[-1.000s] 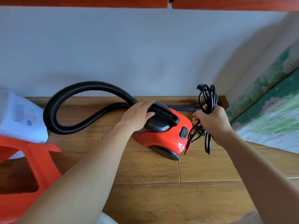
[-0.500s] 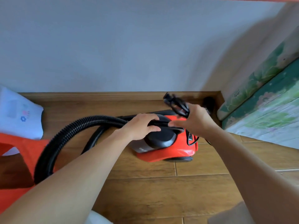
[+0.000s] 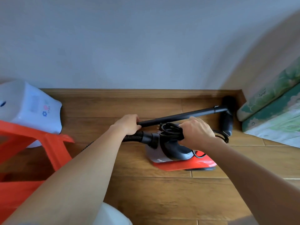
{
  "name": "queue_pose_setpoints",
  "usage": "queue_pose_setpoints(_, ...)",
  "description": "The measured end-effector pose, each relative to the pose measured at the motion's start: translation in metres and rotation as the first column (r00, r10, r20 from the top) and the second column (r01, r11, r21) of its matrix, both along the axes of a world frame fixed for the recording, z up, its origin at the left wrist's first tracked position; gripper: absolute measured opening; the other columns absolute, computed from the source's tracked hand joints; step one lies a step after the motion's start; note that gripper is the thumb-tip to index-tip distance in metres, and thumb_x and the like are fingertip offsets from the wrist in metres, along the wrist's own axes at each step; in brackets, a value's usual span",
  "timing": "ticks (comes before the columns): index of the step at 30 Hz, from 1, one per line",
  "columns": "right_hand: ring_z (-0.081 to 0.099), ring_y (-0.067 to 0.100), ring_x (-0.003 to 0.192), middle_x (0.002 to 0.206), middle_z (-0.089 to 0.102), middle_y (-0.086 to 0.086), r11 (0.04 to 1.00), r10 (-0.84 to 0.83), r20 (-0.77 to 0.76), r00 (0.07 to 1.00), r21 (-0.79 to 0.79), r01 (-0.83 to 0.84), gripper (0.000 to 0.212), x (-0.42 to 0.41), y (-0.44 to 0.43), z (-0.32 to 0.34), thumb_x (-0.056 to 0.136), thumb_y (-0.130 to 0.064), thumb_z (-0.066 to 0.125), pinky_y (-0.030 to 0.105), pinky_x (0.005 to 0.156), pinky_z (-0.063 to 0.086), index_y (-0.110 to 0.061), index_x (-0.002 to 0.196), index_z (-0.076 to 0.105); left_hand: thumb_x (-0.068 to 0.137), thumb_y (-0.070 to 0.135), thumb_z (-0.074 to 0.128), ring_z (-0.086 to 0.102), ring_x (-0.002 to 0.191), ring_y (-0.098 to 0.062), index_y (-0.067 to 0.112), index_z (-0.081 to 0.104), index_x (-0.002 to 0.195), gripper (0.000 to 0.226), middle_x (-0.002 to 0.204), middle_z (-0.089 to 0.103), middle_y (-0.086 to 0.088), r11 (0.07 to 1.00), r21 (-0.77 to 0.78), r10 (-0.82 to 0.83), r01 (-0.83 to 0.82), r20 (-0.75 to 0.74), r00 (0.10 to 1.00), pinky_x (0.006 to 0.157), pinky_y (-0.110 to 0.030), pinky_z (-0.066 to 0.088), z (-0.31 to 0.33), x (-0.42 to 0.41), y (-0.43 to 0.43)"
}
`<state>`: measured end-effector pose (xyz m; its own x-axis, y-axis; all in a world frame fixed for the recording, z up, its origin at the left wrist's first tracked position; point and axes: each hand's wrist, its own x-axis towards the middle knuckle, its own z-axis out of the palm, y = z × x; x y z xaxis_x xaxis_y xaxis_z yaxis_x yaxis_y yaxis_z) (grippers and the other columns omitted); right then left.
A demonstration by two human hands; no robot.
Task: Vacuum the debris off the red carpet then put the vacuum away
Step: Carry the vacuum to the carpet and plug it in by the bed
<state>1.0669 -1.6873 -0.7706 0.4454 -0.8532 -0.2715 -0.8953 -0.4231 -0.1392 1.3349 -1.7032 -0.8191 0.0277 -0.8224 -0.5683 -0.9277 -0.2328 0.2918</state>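
a moment ago the left hand [image 3: 128, 124] lay on top of the vacuum [image 3: 183, 163]. now it has gone to the near end of the long black tube [image 3: 178, 116], and its fingers curl round that end. the right hand [image 3: 196, 132] has come over the vacuum with the cord [image 3: 172, 129]. it is closed round the bundle and holds it on the vacuum's black top. the vacuum has turned, so its hose [image 3: 134, 136] now points left.

this looks like the putting away part, nearly done. to do it well, i think the left hand should lay the tube flat by the wall [image 3: 146, 46] so it cannot roll out. the right hand should tuck the cord onto the vacuum in a tight bundle, so no loop trails where feet go. then let go gently, one hand at a time.

both arms reach out long and almost straight, down toward the floor [image 3: 162, 192]. the left wrist is over the hose. the right wrist bends down over the vacuum.

from the left hand the tube runs along the back edge of the floor to the brush head [image 3: 226, 122]. the head sits in the back right corner, just beside a green folded mattress [image 3: 272, 111]. the vacuum sits on the floor near that corner, in front of the tube. a red stool [image 3: 32, 143] and a white machine [image 3: 30, 108] are at the left side. the red carpet is not in view.
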Motion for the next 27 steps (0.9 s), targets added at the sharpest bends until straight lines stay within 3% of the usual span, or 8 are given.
queue_pose_setpoints(3, 0.053, 0.018, 0.081, 0.069, 0.054, -0.010, 0.999, 0.019, 0.078, 0.997, 0.031, -0.022, 0.012, 0.000, 0.001, -0.006, 0.078, -0.036, 0.063, 0.028, 0.065, 0.039, -0.028, 0.073, 0.055, 0.094, 0.034, 0.069, 0.051, 0.126, -0.030, 0.020, 0.039, 0.149, 0.064, 0.144, 0.048, -0.009, 0.999, 0.033, 0.041, -0.042, 0.011, 0.999, 0.100, -0.041, 0.045, -0.024, -0.004, -0.008)
queue_pose_setpoints(7, 0.055, 0.017, 0.069, 0.074, 0.058, -0.010, 1.000, -0.009, 0.052, 0.999, 0.010, 0.008, 0.014, 0.004, 0.006, -0.012, 0.079, -0.039, 0.057, 0.030, 0.056, 0.045, -0.025, 0.079, 0.057, 0.091, 0.035, 0.071, 0.041, 0.135, -0.036, 0.026, 0.022, 0.156, 0.082, 0.152, 0.034, -0.010, 0.980, 0.178, -0.112, 0.088, 0.130, 0.985, 0.107, -0.053, 0.042, -0.062, 0.000, -0.014)
queue_pose_setpoints(10, 0.054, 0.016, 0.069, 0.076, 0.057, -0.010, 1.000, -0.001, 0.050, 0.999, -0.030, 0.003, 0.017, 0.004, 0.007, -0.017, 0.080, -0.043, 0.056, 0.029, 0.052, 0.037, -0.026, 0.083, 0.057, 0.094, 0.033, 0.067, 0.042, 0.134, -0.037, 0.023, 0.021, 0.156, 0.078, 0.151, 0.032, -0.011, 0.958, 0.268, -0.141, 0.106, 0.117, 0.983, 0.107, -0.053, 0.042, -0.081, 0.003, -0.024)
queue_pose_setpoints(13, 0.051, 0.016, 0.068, 0.073, 0.053, -0.009, 0.999, -0.006, 0.045, 0.999, -0.037, 0.008, 0.019, 0.004, 0.008, -0.020, 0.079, -0.044, 0.055, 0.029, 0.051, 0.033, -0.025, 0.082, 0.056, 0.096, 0.025, 0.062, 0.044, 0.131, -0.037, 0.020, 0.028, 0.152, 0.065, 0.147, 0.036, -0.013, 0.970, 0.175, -0.193, 0.167, 0.145, 0.970, 0.105, -0.052, 0.044, -0.093, 0.001, -0.038)
queue_pose_setpoints(15, 0.051, 0.016, 0.069, 0.074, 0.052, -0.009, 0.998, -0.030, 0.053, 0.998, -0.049, 0.032, 0.019, 0.005, 0.010, -0.022, 0.079, -0.044, 0.056, 0.030, 0.053, 0.036, -0.025, 0.082, 0.056, 0.096, 0.025, 0.061, 0.044, 0.132, -0.034, 0.021, 0.029, 0.151, 0.064, 0.146, 0.040, -0.011, 0.972, 0.144, -0.209, 0.185, 0.177, 0.962, 0.105, -0.051, 0.043, -0.097, 0.002, -0.047)
queue_pose_setpoints(20, 0.056, 0.013, 0.071, 0.075, 0.052, -0.010, 0.998, -0.066, 0.076, 0.995, -0.017, 0.068, 0.018, 0.006, 0.016, -0.020, 0.083, -0.043, 0.054, 0.031, 0.057, 0.048, -0.025, 0.082, 0.056, 0.093, 0.030, 0.066, 0.048, 0.128, -0.031, 0.018, 0.041, 0.144, 0.058, 0.143, 0.043, -0.009, 0.944, 0.289, -0.213, 0.163, 0.152, 0.965, 0.105, -0.047, 0.044, -0.113, 0.005, -0.059)
queue_pose_setpoints(25, 0.048, 0.017, 0.069, 0.073, 0.047, -0.007, 0.998, -0.049, 0.055, 0.997, -0.032, 0.051, 0.017, 0.007, 0.017, -0.019, 0.080, -0.039, 0.056, 0.029, 0.050, 0.028, -0.022, 0.080, 0.053, 0.091, 0.035, 0.067, 0.052, 0.123, -0.030, 0.013, 0.039, 0.143, 0.062, 0.139, 0.050, -0.012, 0.914, 0.360, -0.240, 0.187, 0.109, 0.965, 0.101, -0.040, 0.046, -0.116, 0.001, -0.055)
queue_pose_setpoints(27, 0.046, 0.016, 0.070, 0.075, 0.047, -0.008, 0.998, -0.044, 0.053, 0.998, -0.039, 0.046, 0.017, 0.007, 0.016, -0.018, 0.079, -0.039, 0.055, 0.030, 0.052, 0.028, -0.022, 0.084, 0.054, 0.091, 0.038, 0.064, 0.056, 0.117, -0.030, 0.013, 0.035, 0.142, 0.063, 0.135, 0.053, -0.012, 0.931, 0.329, -0.191, 0.157, 0.074, 0.979, 0.095, -0.040, 0.048, -0.115, 0.001, -0.050)
